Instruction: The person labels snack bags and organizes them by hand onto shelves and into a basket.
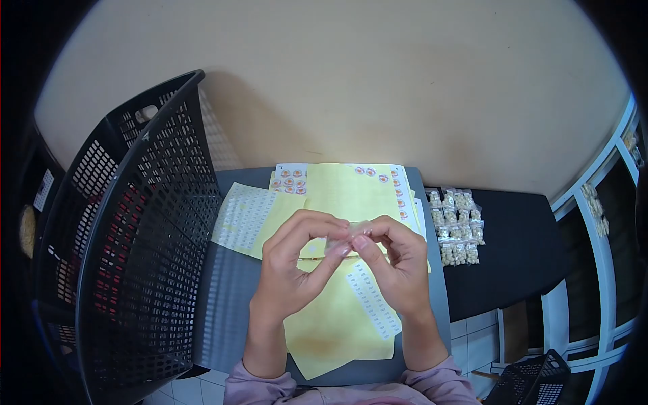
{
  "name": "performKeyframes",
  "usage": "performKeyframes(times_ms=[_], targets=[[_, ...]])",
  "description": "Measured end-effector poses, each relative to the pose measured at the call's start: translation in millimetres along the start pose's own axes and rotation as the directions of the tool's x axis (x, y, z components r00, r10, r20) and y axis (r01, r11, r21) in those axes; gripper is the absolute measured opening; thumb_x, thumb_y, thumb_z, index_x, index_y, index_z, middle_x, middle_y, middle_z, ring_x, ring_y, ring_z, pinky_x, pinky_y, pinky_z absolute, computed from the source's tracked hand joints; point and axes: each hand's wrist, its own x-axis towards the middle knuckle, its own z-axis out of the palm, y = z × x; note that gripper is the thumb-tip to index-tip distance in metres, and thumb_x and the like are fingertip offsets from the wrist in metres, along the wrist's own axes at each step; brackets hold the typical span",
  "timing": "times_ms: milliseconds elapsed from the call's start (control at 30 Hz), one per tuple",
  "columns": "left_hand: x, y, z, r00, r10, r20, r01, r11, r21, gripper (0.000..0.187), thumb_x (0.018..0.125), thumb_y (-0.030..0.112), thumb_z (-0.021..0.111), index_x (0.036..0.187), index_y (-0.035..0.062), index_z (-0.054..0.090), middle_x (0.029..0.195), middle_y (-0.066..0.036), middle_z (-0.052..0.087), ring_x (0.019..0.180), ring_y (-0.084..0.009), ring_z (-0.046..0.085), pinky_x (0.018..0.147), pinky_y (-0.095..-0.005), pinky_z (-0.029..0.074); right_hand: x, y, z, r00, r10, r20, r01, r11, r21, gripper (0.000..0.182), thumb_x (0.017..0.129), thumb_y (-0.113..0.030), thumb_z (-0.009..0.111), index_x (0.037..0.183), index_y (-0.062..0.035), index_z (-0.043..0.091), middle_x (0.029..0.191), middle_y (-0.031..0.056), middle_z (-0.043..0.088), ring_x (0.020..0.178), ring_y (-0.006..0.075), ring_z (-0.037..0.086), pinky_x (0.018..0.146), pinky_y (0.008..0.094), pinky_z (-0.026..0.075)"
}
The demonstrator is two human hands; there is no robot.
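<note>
A small clear plastic bag (360, 228) is pinched between the fingertips of both hands, above the middle of the table. My left hand (289, 268) grips its left side with thumb and fingers closed. From the other side, my right hand (403, 264) also holds it in a closed pinch. Fingers cover much of the bag, so its contents cannot be made out. Below lie yellow paper sheets (337, 324) and a white strip of small printed labels (370, 297). Behind the hands, a sheet of round stickers (289, 177) shows from under yellow paper. Another label sheet (246, 214) lies left.
A tall black perforated basket (145, 223) stands along the left of the grey table (233, 297). Several small filled bags (459, 229) lie in rows on a black surface (516, 246) at right. A white metal rack (607, 270) and a smaller black basket (530, 381) are farther right.
</note>
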Motion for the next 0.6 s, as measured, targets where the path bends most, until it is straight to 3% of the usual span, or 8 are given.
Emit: performKeyframes(times_ms=[33,100,133,200,233,300,367,600], targets=[[0,2,1,0.999,-0.025,-0.040,0.022,0.997,-0.073,0.015,0.071,-0.002,0.064,0.085,-0.0004,0.058,0.089,-0.011,0.057,0.084,-0.0186,0.059,0.071,-0.0276,0.050,1,-1,0,1.000,-0.003,0.001,0.003,1.000,0.000,0.008,0.077,-0.004,0.061,0.080,0.0030,0.058,0.073,0.0078,0.059,0.067,0.0118,0.057,0.062,0.0235,0.044],[-1,6,2,0.995,-0.052,-0.079,0.040,0.988,-0.147,0.010,0.073,-0.004,0.062,0.083,-0.0011,0.059,0.088,-0.011,0.057,0.082,-0.0177,0.060,0.069,-0.0258,0.050,2,-5,0,0.964,-0.265,-0.032,0.252,0.944,-0.212,0.009,0.074,-0.004,0.064,0.079,0.0020,0.058,0.074,0.0078,0.058,0.067,0.0128,0.054,0.062,0.0241,0.043],[-1,8,2,0.993,-0.074,-0.093,0.053,0.974,-0.219,0.009,0.075,-0.004,0.060,0.083,-0.0016,0.059,0.088,-0.011,0.058,0.082,-0.0169,0.059,0.068,-0.0247,0.050,3,-7,2,0.964,-0.265,-0.031,0.253,0.944,-0.212,0.009,0.074,-0.004,0.064,0.079,0.0020,0.058,0.074,0.0078,0.058,0.067,0.0128,0.054,0.062,0.0241,0.043],[-1,10,2,0.990,-0.099,-0.105,0.065,0.954,-0.293,0.007,0.076,-0.005,0.058,0.083,-0.0021,0.059,0.088,-0.011,0.058,0.082,-0.0161,0.059,0.067,-0.0236,0.050,6,-8,8,0.922,-0.328,-0.207,0.258,0.916,-0.306,0.011,0.072,-0.002,0.066,0.078,0.0015,0.058,0.074,0.0078,0.057,0.067,0.0144,0.055,0.062,0.0240,0.043],[-2,10,0,0.992,-0.092,-0.085,0.068,0.965,-0.255,0.011,0.076,-0.005,0.058,0.086,-0.0018,0.059,0.087,-0.010,0.058,0.081,-0.0153,0.059,0.068,-0.0241,0.050,5,-6,6,0.922,-0.328,-0.206,0.257,0.916,-0.307,0.011,0.072,-0.002,0.066,0.078,0.0015,0.058,0.074,0.0078,0.057,0.067,0.0144,0.055,0.062,0.0240,0.043],[-2,10,0,0.994,-0.085,-0.063,0.070,0.974,-0.215,0.014,0.076,-0.005,0.058,0.090,-0.0014,0.058,0.086,-0.010,0.059,0.081,-0.0144,0.059,0.070,-0.0246,0.049,2,-1,1,0.980,-0.198,-0.028,0.190,0.966,-0.176,0.010,0.072,-0.002,0.065,0.078,0.0013,0.058,0.074,0.0080,0.058,0.067,0.0152,0.056,0.061,0.0248,0.044],[-3,11,2,0.966,-0.231,-0.118,0.182,0.929,-0.322,0.025,0.075,-0.004,0.059,0.100,-0.0013,0.054,0.080,-0.008,0.060,0.079,-0.0130,0.058,0.073,-0.0256,0.048,2,-3,3,0.979,-0.201,-0.030,0.191,0.960,-0.203,0.009,0.072,-0.002,0.065,0.078,0.0013,0.059,0.074,0.0084,0.059,0.068,0.0156,0.057,0.062,0.0251,0.044],[-4,12,1,0.946,-0.286,-0.152,0.215,0.904,-0.369,0.038,0.074,-0.004,0.061,0.109,-0.0033,0.046,0.074,-0.007,0.063,0.079,-0.0136,0.060,0.074,-0.0261,0.047,2,-5,3,0.981,-0.194,-0.005,0.191,0.968,-0.162,0.007,0.073,-0.001,0.063,0.079,0.0013,0.059,0.077,0.0094,0.061,0.071,0.0165,0.059,0.063,0.0254,0.045]])
